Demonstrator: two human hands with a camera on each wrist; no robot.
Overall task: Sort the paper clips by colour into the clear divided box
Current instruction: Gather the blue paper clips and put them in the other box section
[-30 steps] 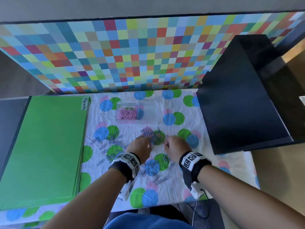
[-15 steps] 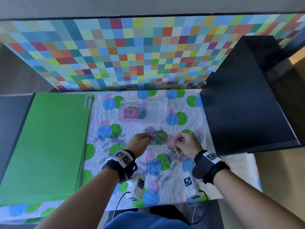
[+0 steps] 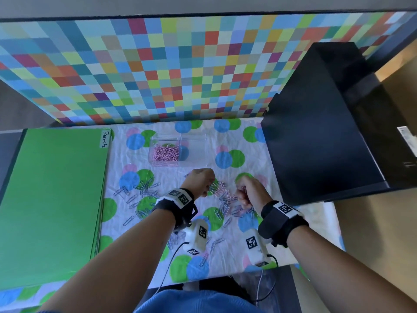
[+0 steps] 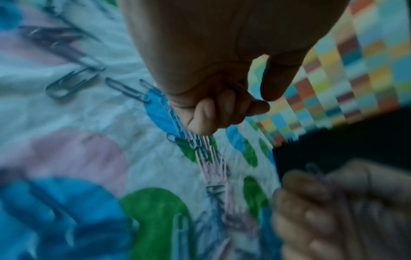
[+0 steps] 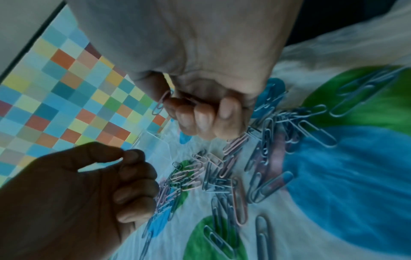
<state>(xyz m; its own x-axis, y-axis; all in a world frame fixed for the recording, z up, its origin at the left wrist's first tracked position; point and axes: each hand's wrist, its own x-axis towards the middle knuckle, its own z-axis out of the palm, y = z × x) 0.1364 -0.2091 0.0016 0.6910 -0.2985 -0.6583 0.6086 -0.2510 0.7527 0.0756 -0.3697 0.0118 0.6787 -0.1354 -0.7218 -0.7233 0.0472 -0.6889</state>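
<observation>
Left hand [image 3: 200,181] now lifted off cloth [image 3: 228,136], fingers curled, pinching clips [image 4: 239,88]. Right hand [image 3: 249,192] likewise raised from half a second ago, fisted round clips, one protruding [image 5: 161,102]. Mixed pile [image 3: 223,195] left between hands, mid-cloth. Box [image 3: 178,151] near far edge: pink clips [image 3: 165,153] in left compartment, right one bare. Judged: carry to box pending; blue sorting hardly begun.

Handwritten "Permits" on the white tab label [image 3: 105,139] of the green folder [image 3: 54,199].
</observation>
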